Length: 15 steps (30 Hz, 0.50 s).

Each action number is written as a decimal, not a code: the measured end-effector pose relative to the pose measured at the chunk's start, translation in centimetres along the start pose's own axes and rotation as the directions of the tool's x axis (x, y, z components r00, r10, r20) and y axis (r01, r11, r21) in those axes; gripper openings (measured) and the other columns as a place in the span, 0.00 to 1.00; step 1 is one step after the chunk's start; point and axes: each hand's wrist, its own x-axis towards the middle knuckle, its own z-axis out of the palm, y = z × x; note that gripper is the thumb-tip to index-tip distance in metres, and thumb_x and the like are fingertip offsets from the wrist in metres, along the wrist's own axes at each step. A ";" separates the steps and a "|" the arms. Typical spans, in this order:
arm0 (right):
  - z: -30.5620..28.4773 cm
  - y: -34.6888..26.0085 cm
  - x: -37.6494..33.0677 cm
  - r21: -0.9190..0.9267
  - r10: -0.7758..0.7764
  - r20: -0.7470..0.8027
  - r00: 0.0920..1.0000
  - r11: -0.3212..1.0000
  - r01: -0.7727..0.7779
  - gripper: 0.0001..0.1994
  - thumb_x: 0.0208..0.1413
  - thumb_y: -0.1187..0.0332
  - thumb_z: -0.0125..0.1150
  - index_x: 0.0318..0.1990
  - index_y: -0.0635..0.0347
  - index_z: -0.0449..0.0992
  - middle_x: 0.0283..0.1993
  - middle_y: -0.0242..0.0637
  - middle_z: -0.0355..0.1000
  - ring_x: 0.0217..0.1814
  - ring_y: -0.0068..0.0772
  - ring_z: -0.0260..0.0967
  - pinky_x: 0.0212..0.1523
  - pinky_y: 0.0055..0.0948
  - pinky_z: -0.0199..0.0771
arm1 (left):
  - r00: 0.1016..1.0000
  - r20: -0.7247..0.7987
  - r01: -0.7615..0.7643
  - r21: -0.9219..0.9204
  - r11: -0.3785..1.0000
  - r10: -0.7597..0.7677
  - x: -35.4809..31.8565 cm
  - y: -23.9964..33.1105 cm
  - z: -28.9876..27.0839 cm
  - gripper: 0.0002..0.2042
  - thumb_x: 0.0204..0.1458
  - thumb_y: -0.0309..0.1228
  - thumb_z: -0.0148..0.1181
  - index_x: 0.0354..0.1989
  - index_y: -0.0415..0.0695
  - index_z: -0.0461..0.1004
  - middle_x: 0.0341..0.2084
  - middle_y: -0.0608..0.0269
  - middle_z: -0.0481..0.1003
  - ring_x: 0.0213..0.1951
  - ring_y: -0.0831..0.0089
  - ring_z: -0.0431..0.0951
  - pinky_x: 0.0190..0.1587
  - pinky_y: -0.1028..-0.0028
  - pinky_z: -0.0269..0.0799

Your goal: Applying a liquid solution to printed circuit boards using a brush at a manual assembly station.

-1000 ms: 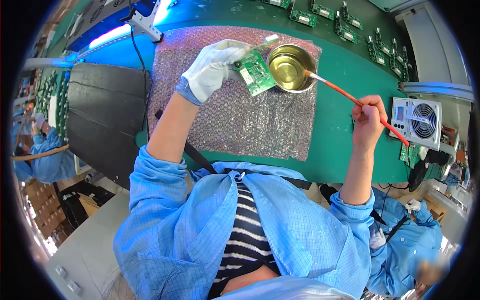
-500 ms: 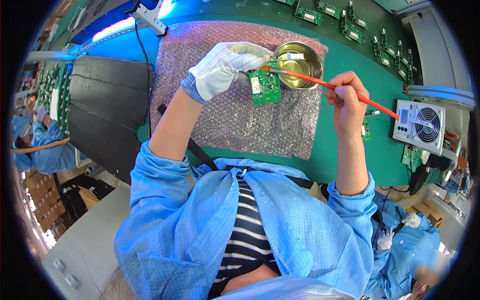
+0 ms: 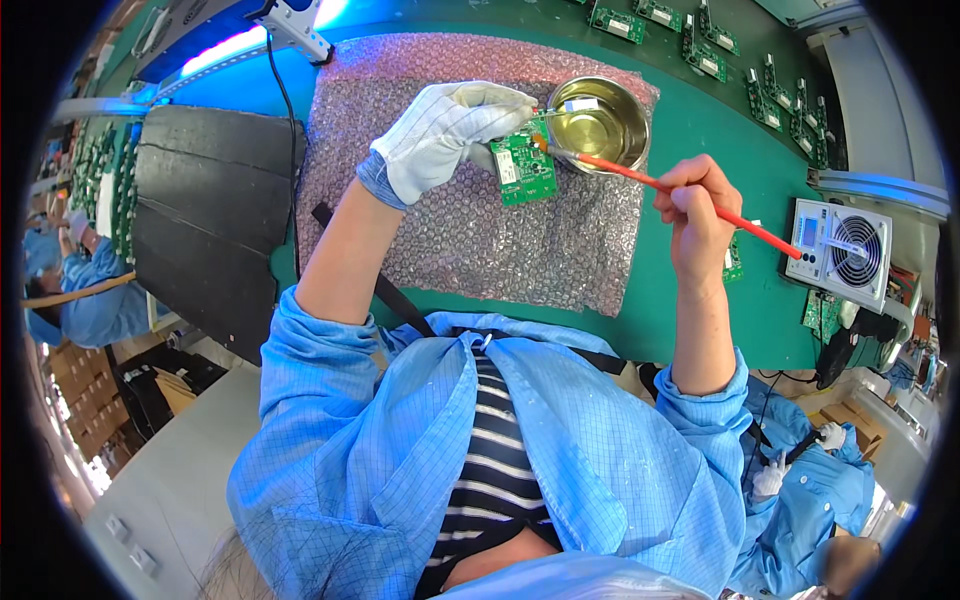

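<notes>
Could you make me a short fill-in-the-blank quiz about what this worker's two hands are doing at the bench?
1. The left hand wears a white ____.
2. It holds a small green circuit board above a sheet of pink ____ wrap.
3. The bare right hand holds a thin brush with a handle coloured ____.
4. Beside the board stands a round metal ____ of liquid.

Missing words: glove; bubble; red; bowl

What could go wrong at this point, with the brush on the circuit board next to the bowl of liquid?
1. The left hand pinches the green circuit board by one edge only, so brush pressure might tip or drop it.
2. The metal bowl of liquid sits right behind the board; a nudge could spill it onto the bubble wrap.
3. The right hand grips the red brush mid-handle, so the tip may wander.
</notes>
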 end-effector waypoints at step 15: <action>0.7 -0.2 -1.5 -0.043 -0.199 -0.036 0.979 0.979 0.198 0.05 0.38 0.78 0.44 0.23 0.67 0.68 0.18 0.36 0.63 0.18 0.19 0.55 0.18 0.19 0.54 | 0.985 -0.161 -0.111 -0.273 0.956 0.068 0.3 -1.4 -0.1 0.17 0.55 0.36 0.59 0.47 0.37 0.74 0.39 0.61 0.76 0.39 0.75 0.78 0.38 0.73 0.79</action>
